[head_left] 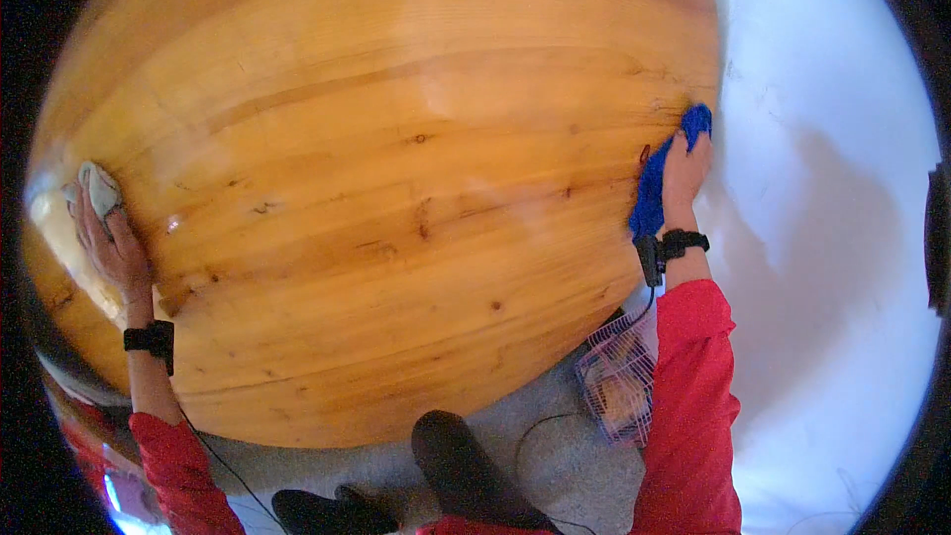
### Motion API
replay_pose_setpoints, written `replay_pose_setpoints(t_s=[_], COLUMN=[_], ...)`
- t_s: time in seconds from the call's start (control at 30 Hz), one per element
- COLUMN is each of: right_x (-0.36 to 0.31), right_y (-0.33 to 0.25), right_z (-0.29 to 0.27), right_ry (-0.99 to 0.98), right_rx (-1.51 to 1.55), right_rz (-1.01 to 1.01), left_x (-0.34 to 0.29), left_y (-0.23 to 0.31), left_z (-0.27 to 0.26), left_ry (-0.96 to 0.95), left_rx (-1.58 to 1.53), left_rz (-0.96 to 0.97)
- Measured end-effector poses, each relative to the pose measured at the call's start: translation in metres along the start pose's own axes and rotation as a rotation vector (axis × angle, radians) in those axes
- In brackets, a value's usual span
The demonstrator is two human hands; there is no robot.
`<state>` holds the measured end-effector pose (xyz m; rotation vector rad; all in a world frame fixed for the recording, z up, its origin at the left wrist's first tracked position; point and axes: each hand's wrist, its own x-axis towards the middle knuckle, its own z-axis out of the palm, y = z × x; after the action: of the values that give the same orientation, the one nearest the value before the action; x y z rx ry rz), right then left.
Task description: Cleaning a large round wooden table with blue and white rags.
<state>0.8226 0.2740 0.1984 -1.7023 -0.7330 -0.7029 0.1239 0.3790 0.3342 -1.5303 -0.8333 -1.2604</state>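
My left hand (117,253) rests at the far left of the wooden tabletop (416,168), its fingers closed round a pale grey-white thing, rounded and soft-looking like a folded cloth (102,188). Part of it is hidden under the fingers. Over at the right edge of the wood, beside the white wall, my right hand (684,178) grips a blue cloth (649,196). The cloth lies against the tabletop, with one end showing above the fingers and a longer part beside the wrist. Each wrist wears a black band with a cable.
A white wall (822,267) bounds the wood on the right. Below its near right edge, a pinkish wire basket (616,376) with things inside stands on the grey floor (555,436). Bright light reflects off the wood at the left. Thin cables trail near my legs.
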Motion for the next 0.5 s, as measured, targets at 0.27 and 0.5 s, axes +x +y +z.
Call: replay_pose_setpoints(t_s=[0.27, 0.5], right_x=[-0.121, -0.240], right_y=[0.147, 0.072], right_z=[0.024, -0.004], right_ry=[-0.010, -0.314], right_rx=[0.085, -0.081], right_rz=[0.411, 0.642], left_x=[0.001, -0.005], left_y=[0.000, -0.010], left_z=[-0.003, -0.005], left_ry=[-0.022, -0.022], left_rx=[0.052, 0.111], left_rz=[-0.026, 0.008])
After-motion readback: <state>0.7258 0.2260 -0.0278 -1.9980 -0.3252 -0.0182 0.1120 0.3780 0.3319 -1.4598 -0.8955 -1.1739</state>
